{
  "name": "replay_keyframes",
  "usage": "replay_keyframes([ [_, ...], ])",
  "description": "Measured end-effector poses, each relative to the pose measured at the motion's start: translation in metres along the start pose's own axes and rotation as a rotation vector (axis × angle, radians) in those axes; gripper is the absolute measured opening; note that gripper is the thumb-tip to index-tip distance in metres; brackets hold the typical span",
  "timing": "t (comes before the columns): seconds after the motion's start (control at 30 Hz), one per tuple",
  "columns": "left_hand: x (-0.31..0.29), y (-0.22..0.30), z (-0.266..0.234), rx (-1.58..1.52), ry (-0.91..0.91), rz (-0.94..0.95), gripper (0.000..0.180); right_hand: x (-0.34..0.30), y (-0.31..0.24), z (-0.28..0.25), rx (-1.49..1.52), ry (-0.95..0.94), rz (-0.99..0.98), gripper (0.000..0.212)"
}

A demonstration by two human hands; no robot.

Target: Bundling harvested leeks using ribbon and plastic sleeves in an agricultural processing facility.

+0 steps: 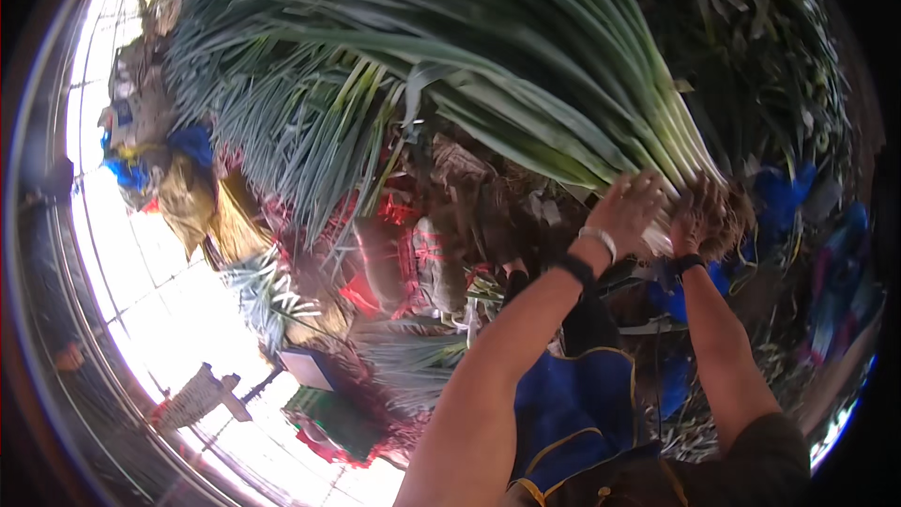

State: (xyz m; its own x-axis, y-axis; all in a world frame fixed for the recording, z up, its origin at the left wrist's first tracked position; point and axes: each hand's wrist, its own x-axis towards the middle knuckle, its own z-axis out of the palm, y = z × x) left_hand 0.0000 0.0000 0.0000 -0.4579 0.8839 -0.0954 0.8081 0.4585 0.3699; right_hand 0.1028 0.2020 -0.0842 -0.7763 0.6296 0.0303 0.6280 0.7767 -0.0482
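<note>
A large bundle of leeks or big green onions [554, 75] spreads across the upper middle, its long green leaves fanning to the upper left. The pale stalks narrow toward brown roots [727, 221] at the right. My left hand [627, 211], with a light bracelet and a dark band at the wrist, lies on the white stalks with its fingers stretched out. Beside it, my right hand [693, 216], wearing a dark wristband, rests at the root end, fingers extended along the stalks. Slight blur softens both hands.
More green onions [300, 122] lie at the left. Red-tied bundles [408, 263] sit below them, with a yellowish sack [235, 216] farther left. Loose leaves [779, 66] are heaped at the right, near blue plastic [784, 197]. A blue apron [577, 404] covers my lap.
</note>
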Motion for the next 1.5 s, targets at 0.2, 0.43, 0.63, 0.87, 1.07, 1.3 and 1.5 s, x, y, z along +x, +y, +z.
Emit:
replay_keyframes([
  [0.2, -0.164, -0.001, 0.006, -0.343, 0.065, -0.501, 0.052, -0.01, -0.02, 0.0, 0.04, 0.017, -0.057, 0.051],
  [0.43, -0.341, -0.062, 0.043, -0.231, 0.242, -1.268, 0.061, 0.003, -0.006, -0.007, -0.198, -0.19, -0.26, 0.051],
  [0.63, -0.453, -0.153, 0.077, -0.029, 0.405, -1.851, 0.084, 0.012, -0.013, -0.031, -0.493, -0.338, -0.279, 0.051],
  [0.87, -0.439, -0.229, 0.057, -0.655, 0.105, -1.939, 0.09, -0.047, -0.035, -0.074, -0.04, -0.285, -0.135, 0.047],
  [1.07, -0.457, -0.207, 0.111, -0.269, 0.47, -1.892, 0.079, -0.117, -0.221, -0.042, 0.172, -0.725, -0.514, 0.029],
  [1.3, -0.452, -0.215, 0.14, 0.034, 0.569, -1.912, 0.083, -0.122, -0.483, 0.095, 0.335, -0.624, -1.239, 0.029],
  [1.5, -0.457, -0.216, 0.145, 0.125, 0.631, -1.868, 0.086, -0.182, -0.633, 0.191, 0.2, -0.284, -1.691, 0.056],
])
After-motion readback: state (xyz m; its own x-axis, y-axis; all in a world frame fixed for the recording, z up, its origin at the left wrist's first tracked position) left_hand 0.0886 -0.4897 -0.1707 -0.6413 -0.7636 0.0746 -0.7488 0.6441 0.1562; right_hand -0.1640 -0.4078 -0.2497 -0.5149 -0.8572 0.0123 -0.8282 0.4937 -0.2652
